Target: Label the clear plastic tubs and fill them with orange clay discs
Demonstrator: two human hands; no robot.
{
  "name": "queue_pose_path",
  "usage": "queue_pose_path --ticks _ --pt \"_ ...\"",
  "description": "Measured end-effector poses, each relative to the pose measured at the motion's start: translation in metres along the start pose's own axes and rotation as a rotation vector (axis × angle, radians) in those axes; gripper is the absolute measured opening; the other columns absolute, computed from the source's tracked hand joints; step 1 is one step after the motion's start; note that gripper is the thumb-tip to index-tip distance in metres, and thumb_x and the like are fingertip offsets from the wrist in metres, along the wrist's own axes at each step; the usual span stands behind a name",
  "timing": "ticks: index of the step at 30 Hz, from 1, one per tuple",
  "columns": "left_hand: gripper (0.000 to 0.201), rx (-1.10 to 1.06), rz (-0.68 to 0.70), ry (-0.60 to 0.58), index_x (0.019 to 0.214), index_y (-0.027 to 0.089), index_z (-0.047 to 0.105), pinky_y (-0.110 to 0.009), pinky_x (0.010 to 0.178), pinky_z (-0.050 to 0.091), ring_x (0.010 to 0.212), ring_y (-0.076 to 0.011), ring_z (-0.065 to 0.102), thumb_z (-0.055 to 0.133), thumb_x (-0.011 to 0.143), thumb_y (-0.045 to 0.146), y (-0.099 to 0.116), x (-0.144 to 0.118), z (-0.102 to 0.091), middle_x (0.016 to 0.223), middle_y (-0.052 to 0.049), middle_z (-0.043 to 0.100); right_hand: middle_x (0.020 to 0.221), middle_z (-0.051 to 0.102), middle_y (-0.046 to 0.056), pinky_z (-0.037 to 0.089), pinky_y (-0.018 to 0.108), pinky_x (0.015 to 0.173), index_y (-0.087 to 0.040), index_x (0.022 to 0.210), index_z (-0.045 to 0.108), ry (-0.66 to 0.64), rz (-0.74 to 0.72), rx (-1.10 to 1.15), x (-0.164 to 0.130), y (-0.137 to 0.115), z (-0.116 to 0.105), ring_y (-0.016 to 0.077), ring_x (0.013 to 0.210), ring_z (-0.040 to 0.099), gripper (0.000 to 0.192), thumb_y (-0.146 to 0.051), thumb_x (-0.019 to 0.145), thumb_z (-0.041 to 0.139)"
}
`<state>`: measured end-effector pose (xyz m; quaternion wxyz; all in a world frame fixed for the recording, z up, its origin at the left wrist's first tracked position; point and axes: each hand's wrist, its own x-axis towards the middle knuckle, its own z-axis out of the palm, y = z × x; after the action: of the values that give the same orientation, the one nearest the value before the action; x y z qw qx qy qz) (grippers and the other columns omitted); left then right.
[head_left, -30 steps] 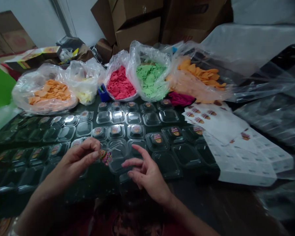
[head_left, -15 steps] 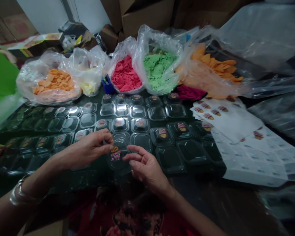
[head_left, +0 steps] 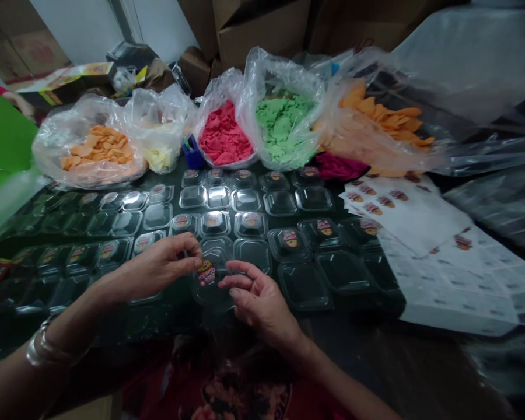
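Between thumb and forefinger, my left hand (head_left: 168,259) pinches the edge of a colourful printed sticker (head_left: 207,274). The sticker hangs over a clear plastic container (head_left: 214,296) at the table's near side; whether it touches the plastic I cannot tell. My right hand (head_left: 258,294) is beside the container's right edge, fingers apart and curved toward the sticker, with nothing seen in them. Rows of clear containers lie around, several with the same kind of sticker on their lids, such as the stickered lid (head_left: 289,239) right of my hands.
Sheets of stickers (head_left: 420,216) lie at the right. Along the back stand plastic bags of orange pieces (head_left: 100,149), red pieces (head_left: 225,134) and green pieces (head_left: 284,125). A blue tape dispenser (head_left: 192,153) and a dark pink cloth (head_left: 341,166) sit before them.
The sticker's printed face has turned slightly more into view at my left fingertips. Both hands stay almost in place; the whole view has shifted a little.
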<state>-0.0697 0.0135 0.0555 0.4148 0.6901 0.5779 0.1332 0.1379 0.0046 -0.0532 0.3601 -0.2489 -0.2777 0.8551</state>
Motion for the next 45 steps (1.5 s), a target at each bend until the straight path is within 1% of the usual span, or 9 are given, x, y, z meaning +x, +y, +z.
queue_pose_path --ticks 19,23,28,31,33,35,39,42,45 --pt "0.020 0.029 -0.061 0.053 0.079 0.018 0.056 -0.027 0.065 0.037 0.070 -0.0129 0.046 0.046 0.087 0.034 -0.001 0.005 0.005 0.077 0.002 0.053 0.090 0.068 0.002 0.031 0.011 0.034 -0.019 0.112 0.055 -0.003 -0.016 0.001 0.001 0.002 -0.001 -0.0013 0.036 0.039 0.052 -0.030 0.069 0.082" --pt "0.022 0.088 -0.082 0.126 0.076 0.018 0.056 -0.028 0.065 0.037 0.071 -0.0137 0.047 0.046 0.087 0.034 0.004 0.005 0.012 0.077 0.001 0.054 0.092 0.067 0.002 0.031 0.011 0.033 -0.020 0.113 0.054 -0.001 -0.042 -0.045 0.000 0.000 0.000 -0.0014 0.036 0.040 0.050 -0.029 0.072 0.080" --pt "0.016 0.211 -0.075 0.291 0.076 0.019 0.057 -0.032 0.073 0.040 0.080 -0.0177 0.052 0.052 0.085 0.031 0.009 0.000 0.027 0.082 -0.002 0.058 0.094 0.067 0.002 0.033 0.011 0.036 -0.022 0.115 0.053 -0.015 -0.098 -0.088 -0.005 -0.003 0.003 -0.0001 0.040 0.045 0.047 -0.027 0.075 0.077" --pt "0.013 0.204 -0.082 0.401 0.089 0.020 0.059 -0.035 0.077 0.043 0.086 -0.0196 0.054 0.059 0.080 0.030 0.010 -0.003 0.031 0.091 -0.003 0.059 0.094 0.066 0.001 0.032 0.010 0.036 -0.024 0.116 0.053 -0.042 -0.117 -0.072 -0.006 -0.001 0.000 -0.0009 0.039 0.043 0.042 -0.027 0.079 0.074" --pt "0.037 0.141 -0.115 0.474 0.108 0.021 0.056 -0.039 0.084 0.043 0.095 -0.0217 0.055 0.067 0.073 0.030 0.011 -0.005 0.030 0.103 -0.005 0.059 0.094 0.066 0.001 0.031 0.010 0.036 -0.025 0.117 0.054 -0.066 -0.130 -0.053 -0.005 0.002 -0.003 -0.0012 0.038 0.042 0.040 -0.026 0.081 0.072" --pt "0.056 -0.008 -0.151 0.458 0.120 0.022 0.051 -0.041 0.090 0.042 0.104 -0.0236 0.054 0.072 0.069 0.032 0.010 -0.006 0.029 0.112 -0.007 0.058 0.093 0.066 0.001 0.031 0.011 0.035 -0.025 0.116 0.055 -0.109 -0.137 -0.040 -0.004 0.004 -0.005 -0.0009 0.038 0.041 0.037 -0.027 0.083 0.071" --pt "0.043 -0.507 -0.236 0.237 0.109 0.020 0.058 -0.036 0.080 0.048 0.092 -0.0209 0.060 0.070 0.071 0.039 0.004 -0.015 0.032 0.095 -0.004 0.064 0.092 0.067 0.002 0.030 0.013 0.035 -0.023 0.113 0.057 -0.202 -0.078 -0.035 -0.002 0.008 -0.004 0.0001 0.037 0.039 0.033 -0.028 0.082 0.071" --pt "0.038 -0.728 -0.288 0.260 0.101 0.019 0.061 -0.028 0.071 0.048 0.076 -0.0146 0.061 0.074 0.070 0.035 -0.006 -0.028 0.036 0.081 0.000 0.063 0.098 0.067 0.004 0.030 0.014 0.037 -0.023 0.114 0.057 -0.234 0.012 -0.065 -0.004 0.008 -0.002 -0.0003 0.038 0.040 0.036 -0.030 0.081 0.071" --pt "0.040 -0.874 -0.341 0.305 0.099 0.017 0.061 -0.024 0.065 0.047 0.066 -0.0106 0.059 0.079 0.066 0.031 -0.019 -0.038 0.039 0.075 0.003 0.062 0.103 0.066 0.006 0.042 0.018 0.049 -0.020 0.111 0.060 -0.314 0.171 -0.180 -0.013 0.004 -0.004 0.0045 0.051 0.054 0.038 -0.032 0.078 0.074"
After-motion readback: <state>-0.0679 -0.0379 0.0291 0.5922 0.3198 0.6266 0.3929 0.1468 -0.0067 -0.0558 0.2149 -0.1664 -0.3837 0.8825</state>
